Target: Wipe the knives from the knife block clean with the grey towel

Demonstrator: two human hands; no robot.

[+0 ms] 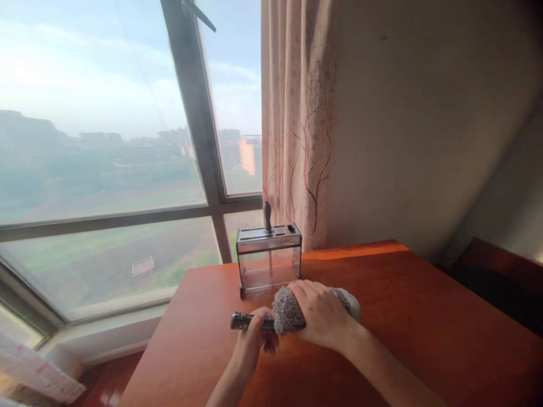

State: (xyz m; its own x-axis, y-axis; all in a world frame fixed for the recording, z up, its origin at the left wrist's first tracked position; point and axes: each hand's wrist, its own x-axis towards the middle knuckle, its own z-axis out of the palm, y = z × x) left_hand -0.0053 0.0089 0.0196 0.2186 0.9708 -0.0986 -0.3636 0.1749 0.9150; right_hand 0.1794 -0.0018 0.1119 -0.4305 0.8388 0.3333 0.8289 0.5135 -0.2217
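My left hand point(257, 334) is closed round the black, riveted handle of a knife point(240, 321), with the thumb along its top. The butt of the handle points left. In my right hand point(318, 311) is a fluffy grey cloth point(285, 310), folded over the knife where the blade lies. Cloth and fingers hide nearly all of the blade. Both hands are held above the table, close together. Just beyond them stands a clear knife block point(269, 265) with a slotted dark top. One dark-handled tool point(267, 216) sits upright in a slot, its thin shaft showing through the wall.
The reddish-brown wooden table point(424, 316) spreads under my hands, its far edge near the wall. Behind the block hangs a pale curtain point(297, 113) with a branch pattern. A large window point(102, 141) with grey frames fills the left side, above a sill point(114, 328).
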